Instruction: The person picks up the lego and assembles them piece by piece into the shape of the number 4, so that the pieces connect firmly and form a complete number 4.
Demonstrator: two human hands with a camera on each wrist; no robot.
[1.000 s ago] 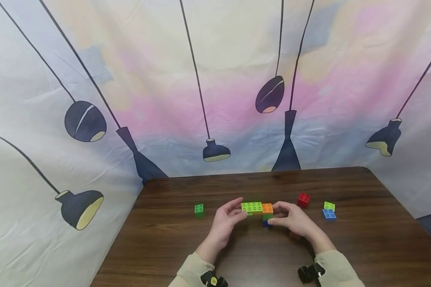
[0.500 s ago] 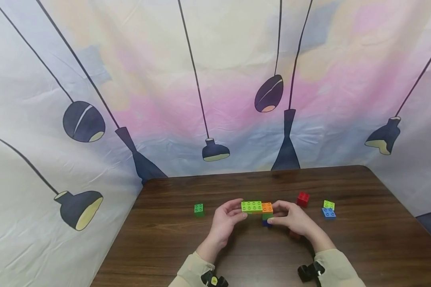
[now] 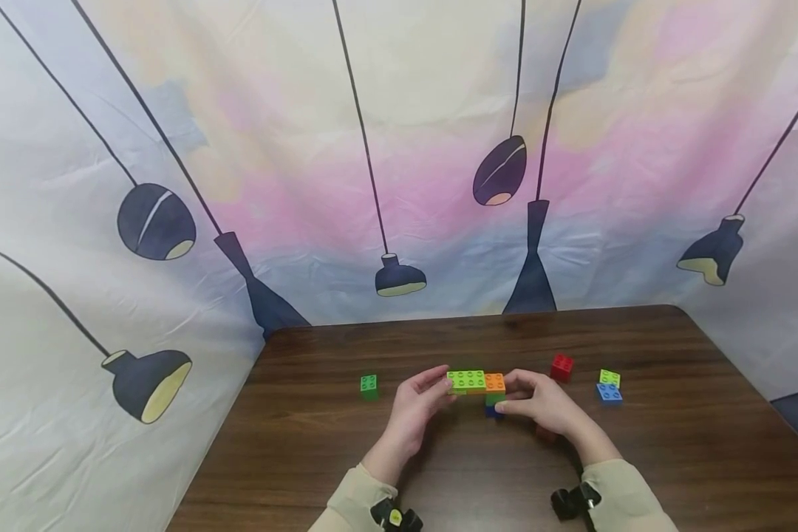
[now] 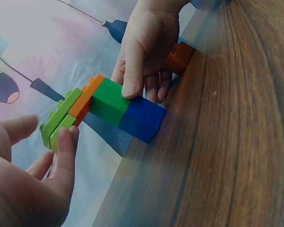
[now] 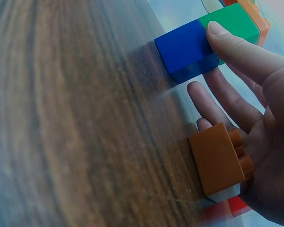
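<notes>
L hand [image 3: 412, 412] thumb raised, on lime brk [image 3: 467, 380] | R hand [image 3: 547, 405] grips stk [image 4: 118, 111]

7 printed lamps [image 3: 400, 279] hang across pastel cloth [image 3: 292, 140] behind a brown table [image 3: 292, 443].

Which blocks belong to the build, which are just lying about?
In the build:
dark blue block
stacked green block
orange block
upper lime block
lower lime block

Seemingly loose:
lone green block
red block
small lime block
light blue block
brown block
</notes>
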